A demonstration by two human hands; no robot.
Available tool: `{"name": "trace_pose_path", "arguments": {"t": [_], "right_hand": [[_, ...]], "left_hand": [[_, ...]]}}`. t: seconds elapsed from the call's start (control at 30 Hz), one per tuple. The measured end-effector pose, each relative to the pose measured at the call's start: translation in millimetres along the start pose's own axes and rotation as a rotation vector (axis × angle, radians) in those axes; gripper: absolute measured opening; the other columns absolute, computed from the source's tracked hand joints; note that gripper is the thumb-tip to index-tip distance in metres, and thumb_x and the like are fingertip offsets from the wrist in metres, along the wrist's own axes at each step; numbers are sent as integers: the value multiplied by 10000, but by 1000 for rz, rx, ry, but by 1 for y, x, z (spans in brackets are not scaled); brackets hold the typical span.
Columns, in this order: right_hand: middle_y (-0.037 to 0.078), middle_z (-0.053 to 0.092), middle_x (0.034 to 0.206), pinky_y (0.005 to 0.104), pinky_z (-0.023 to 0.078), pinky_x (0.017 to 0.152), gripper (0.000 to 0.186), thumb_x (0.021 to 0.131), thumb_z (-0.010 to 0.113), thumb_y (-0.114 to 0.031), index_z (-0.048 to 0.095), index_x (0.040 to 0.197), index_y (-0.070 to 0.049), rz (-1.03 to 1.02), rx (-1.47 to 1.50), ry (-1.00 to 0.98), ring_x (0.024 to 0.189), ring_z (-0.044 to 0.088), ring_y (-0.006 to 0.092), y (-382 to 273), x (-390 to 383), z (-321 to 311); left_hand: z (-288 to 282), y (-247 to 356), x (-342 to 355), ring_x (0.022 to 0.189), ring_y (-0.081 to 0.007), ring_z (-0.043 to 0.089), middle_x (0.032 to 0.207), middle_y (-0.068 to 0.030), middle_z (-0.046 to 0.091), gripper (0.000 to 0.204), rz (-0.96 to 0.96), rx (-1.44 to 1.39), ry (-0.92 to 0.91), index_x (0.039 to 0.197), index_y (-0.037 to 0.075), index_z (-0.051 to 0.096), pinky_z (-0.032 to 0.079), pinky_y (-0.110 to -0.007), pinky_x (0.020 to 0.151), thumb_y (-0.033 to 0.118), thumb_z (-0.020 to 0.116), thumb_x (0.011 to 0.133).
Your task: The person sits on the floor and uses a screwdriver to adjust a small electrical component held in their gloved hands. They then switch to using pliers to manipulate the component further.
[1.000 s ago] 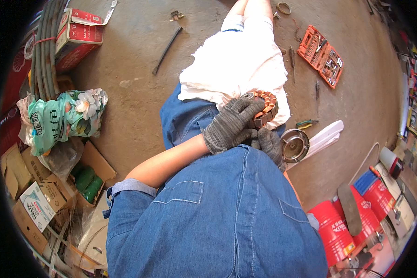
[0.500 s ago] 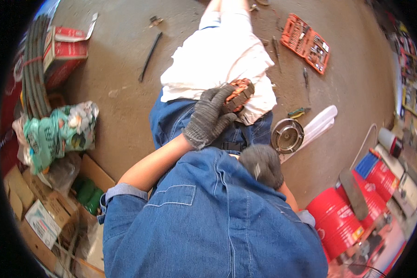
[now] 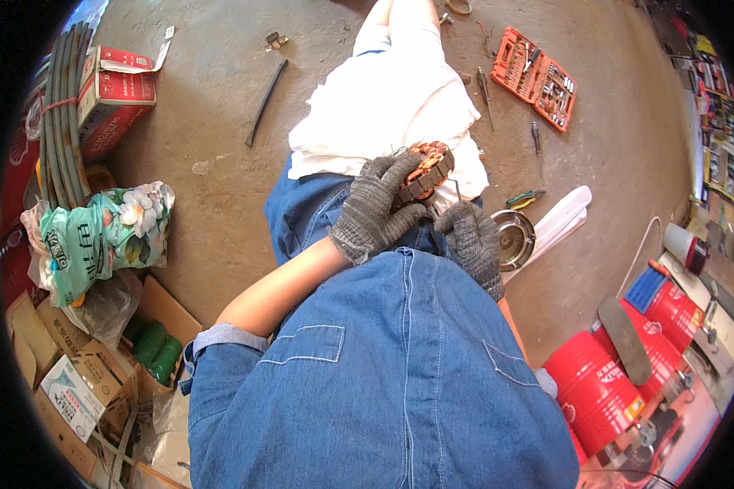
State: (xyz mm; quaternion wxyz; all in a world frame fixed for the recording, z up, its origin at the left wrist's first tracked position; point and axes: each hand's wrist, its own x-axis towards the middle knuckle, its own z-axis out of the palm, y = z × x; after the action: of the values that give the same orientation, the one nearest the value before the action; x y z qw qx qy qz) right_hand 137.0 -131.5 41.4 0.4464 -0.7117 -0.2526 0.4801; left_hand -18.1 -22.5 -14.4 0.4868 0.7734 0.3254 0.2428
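In my gloved left hand is a ring-shaped motor stator with copper windings and a dark slotted core. It rests over my lap on a white cloth. Close by on its right, my gloved right hand has its fingers pinched together. A thin dark piece, perhaps a wire or small tool, sticks up from those fingertips beside the stator; its kind is unclear. Just past my right hand lies a round metal housing with a dark hollow inside.
On the floor ahead right lie an orange socket set case, a screwdriver and green-handled pliers. White blades lie beside the housing. A black strip is ahead left. Boxes and bags line the left; red drums stand right.
My right hand has come up and forward from my waist to beside the stator, with a thin dark piece now showing at its fingertips. The left hand keeps its hold on the stator.
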Motion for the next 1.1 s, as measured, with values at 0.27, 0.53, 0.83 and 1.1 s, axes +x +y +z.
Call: {"name": "trace_pose_path", "arguments": {"t": [0.27,0.53,0.83,1.1], "right_hand": [[3,606,715,255,410,578,328,1030,530,-279,646,847,-32,160,-108,-95,622,486,79,15,-12,-8],[-3,594,692,272,413,575,381,1032,522,-329,641,824,-33,211,93,-182,609,481,89,11,-4,5],[-6,586,712,253,409,576,360,1027,532,-349,633,837,-61,106,-64,-30,630,496,78,22,-6,-2],[51,641,720,303,462,615,330,1024,545,-262,669,862,-3,-143,-283,72,644,545,116,37,5,14]], "left_hand": [[-3,0,0,1181,-403,518,1303,-231,529,684,-24,-5,-24,1390,40,469,416,-466,1034,285,745,815],[-1,1,1,1190,-400,521,1315,-221,523,687,-16,12,-24,1390,48,477,419,-467,1036,279,752,804],[-2,4,4,1129,-395,555,1246,-230,562,645,-40,-9,12,1358,34,508,446,-462,986,306,741,821],[-3,1,7,1066,-385,573,1186,-235,583,609,-20,-20,45,1340,29,543,450,-458,952,347,705,847]]}}
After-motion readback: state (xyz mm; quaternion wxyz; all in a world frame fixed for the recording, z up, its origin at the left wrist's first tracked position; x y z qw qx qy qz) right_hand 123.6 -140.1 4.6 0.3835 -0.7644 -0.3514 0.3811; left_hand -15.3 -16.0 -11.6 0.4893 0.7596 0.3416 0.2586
